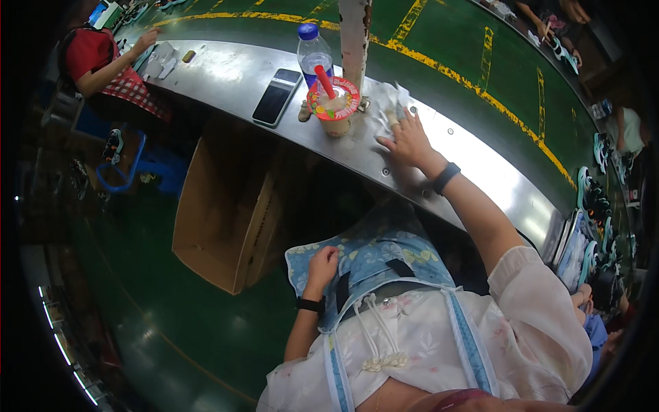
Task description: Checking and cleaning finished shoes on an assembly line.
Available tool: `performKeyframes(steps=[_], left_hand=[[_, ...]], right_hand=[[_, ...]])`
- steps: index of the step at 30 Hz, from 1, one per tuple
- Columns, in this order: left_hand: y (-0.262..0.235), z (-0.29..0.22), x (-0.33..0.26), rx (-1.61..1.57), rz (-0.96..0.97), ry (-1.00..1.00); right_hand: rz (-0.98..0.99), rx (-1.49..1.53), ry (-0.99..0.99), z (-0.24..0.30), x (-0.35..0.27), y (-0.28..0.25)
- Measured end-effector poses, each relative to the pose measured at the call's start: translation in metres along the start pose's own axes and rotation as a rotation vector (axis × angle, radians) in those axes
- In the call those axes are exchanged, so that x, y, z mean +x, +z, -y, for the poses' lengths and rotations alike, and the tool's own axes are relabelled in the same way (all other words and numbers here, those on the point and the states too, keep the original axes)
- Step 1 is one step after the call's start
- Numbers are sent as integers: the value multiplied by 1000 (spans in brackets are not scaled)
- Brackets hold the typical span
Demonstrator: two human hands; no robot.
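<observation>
My right hand (410, 142) reaches over the metal bench (473, 165), its fingers stretched out and thumb apart. Its fingertips are at a crumpled white sheet (379, 118), tissue or thin plastic, which is slightly blurred. Just left of that sheet stands a drink cup (336, 126) with a printed red lid and a red straw (324, 81). Lower down, my left hand (321, 264) is curled closed above the blue flowered apron (405, 255) on my lap. Whether anything lies inside those fingers is hidden.
Behind the cup is a blue-capped bottle (314, 51), beside a post (355, 41). A phone (277, 97) lies to their left. Below the bench stands an open cardboard box (213, 213). A person in red (93, 55) works at far left; shoes (600, 196) line the right side.
</observation>
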State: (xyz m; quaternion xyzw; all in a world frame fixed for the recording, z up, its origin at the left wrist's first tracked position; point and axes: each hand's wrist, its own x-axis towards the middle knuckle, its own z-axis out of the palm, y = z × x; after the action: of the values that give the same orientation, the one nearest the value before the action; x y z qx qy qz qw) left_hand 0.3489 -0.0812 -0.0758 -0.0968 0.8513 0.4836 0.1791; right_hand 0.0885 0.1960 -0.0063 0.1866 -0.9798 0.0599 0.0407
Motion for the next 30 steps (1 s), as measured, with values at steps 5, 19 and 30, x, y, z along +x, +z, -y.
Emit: performKeyframes(steps=[5,19,30], left_hand=[[1,5,-4,-19,-40,-19],[-7,18,-20,-65,-45,-4],[-16,21,-20,-86,-10,-33]], right_hand=[[143,74,150,10,-48,-19],[65,185,-10,86,-63,-19],[24,92,165,62,-115,-21]])
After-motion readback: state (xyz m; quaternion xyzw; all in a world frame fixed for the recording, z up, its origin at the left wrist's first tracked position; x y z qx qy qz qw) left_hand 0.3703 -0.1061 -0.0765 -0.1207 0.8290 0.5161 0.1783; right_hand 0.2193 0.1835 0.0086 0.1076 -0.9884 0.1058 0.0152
